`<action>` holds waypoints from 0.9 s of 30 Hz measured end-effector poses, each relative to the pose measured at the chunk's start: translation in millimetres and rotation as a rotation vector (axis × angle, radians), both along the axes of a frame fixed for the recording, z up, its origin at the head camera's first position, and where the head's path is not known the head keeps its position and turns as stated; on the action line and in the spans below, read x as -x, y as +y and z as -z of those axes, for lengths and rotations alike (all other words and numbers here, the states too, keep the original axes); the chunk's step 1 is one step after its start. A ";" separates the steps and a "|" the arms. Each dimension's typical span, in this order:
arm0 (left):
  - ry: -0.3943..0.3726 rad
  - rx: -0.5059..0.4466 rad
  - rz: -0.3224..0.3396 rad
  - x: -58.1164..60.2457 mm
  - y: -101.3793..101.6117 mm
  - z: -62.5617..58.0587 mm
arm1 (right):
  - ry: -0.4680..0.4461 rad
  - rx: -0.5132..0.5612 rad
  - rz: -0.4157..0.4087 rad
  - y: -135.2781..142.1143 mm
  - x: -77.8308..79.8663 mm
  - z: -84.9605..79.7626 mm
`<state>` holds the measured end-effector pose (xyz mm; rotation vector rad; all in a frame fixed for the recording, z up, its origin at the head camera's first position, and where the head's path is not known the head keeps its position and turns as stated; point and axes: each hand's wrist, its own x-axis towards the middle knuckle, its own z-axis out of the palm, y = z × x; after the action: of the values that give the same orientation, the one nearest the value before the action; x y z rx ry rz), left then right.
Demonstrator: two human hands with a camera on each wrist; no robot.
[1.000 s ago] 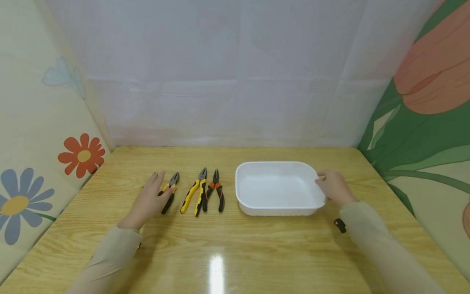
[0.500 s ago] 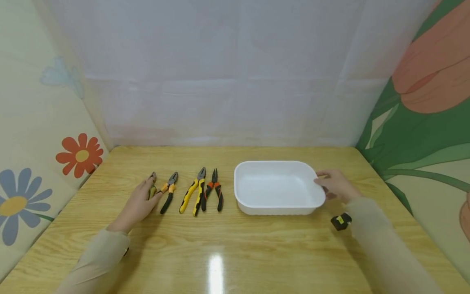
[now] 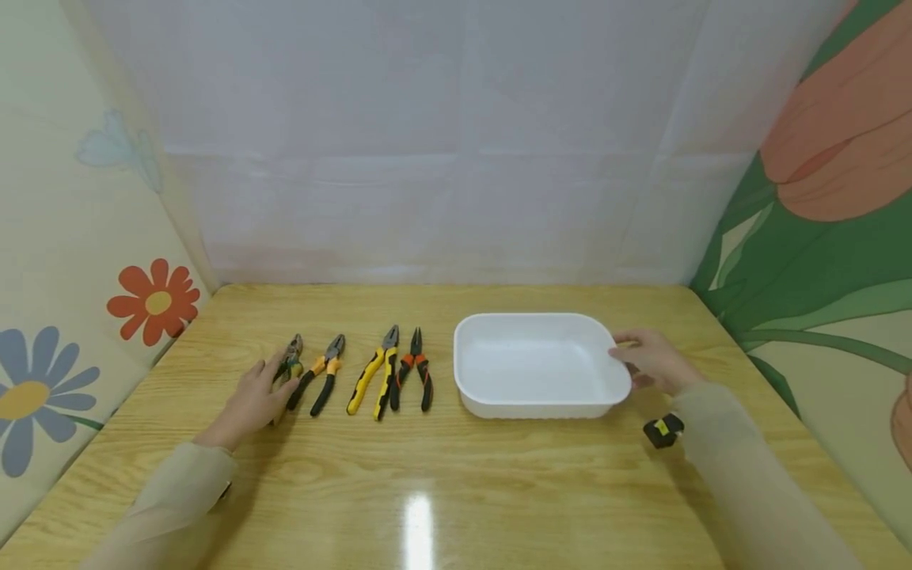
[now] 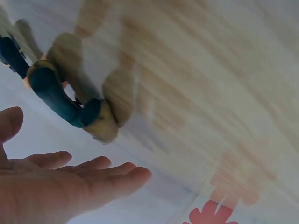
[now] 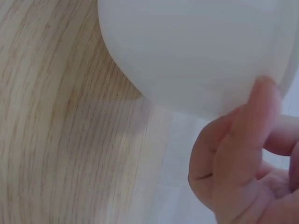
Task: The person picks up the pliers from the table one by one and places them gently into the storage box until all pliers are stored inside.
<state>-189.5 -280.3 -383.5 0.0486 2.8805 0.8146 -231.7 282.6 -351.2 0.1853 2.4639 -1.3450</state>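
Observation:
At the left, my left hand [image 3: 245, 404] reaches over the leftmost pliers [image 3: 294, 348], partly covering their handles. In the left wrist view its fingers are extended and apart from the dark green handle [image 4: 56, 100]. Right of it lie pliers with black and orange-yellow handles [image 3: 328, 385], pliers with yellow and black handles [image 3: 366, 381], and needle-nose pliers with black and orange handles [image 3: 427, 384]. My right hand [image 3: 654, 362] grips the right end of a white plastic basin [image 3: 534, 410]. The right wrist view shows a fingertip [image 5: 265, 86] on its wall.
A small black object with a yellow label [image 3: 663, 430] shows by the right sleeve. The wooden table [image 3: 342, 491] ends at a white cloth backdrop [image 3: 456, 158], with flower-printed panels [image 3: 50, 237] at the sides.
My left hand has moved left and toward me, uncovering the leftmost pliers and the second pair's handles. The right hand has stayed at the basin's end, shifting slightly.

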 end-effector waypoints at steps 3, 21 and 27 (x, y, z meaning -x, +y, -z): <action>-0.017 0.006 0.020 1.2 -4.7 1.9 | -0.002 -0.007 -0.004 0.8 0.4 0.8; -0.103 0.024 0.115 2.2 -20.2 10.4 | 0.008 -0.001 0.002 -0.3 -2.6 -0.5; -0.113 0.074 0.145 3.7 -24.5 6.9 | 0.012 -0.005 0.003 -2.0 -3.0 -2.0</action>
<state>-193.1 -304.8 -390.4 0.1937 2.7595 0.6627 -228.7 280.6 -349.2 0.1824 2.4779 -1.3457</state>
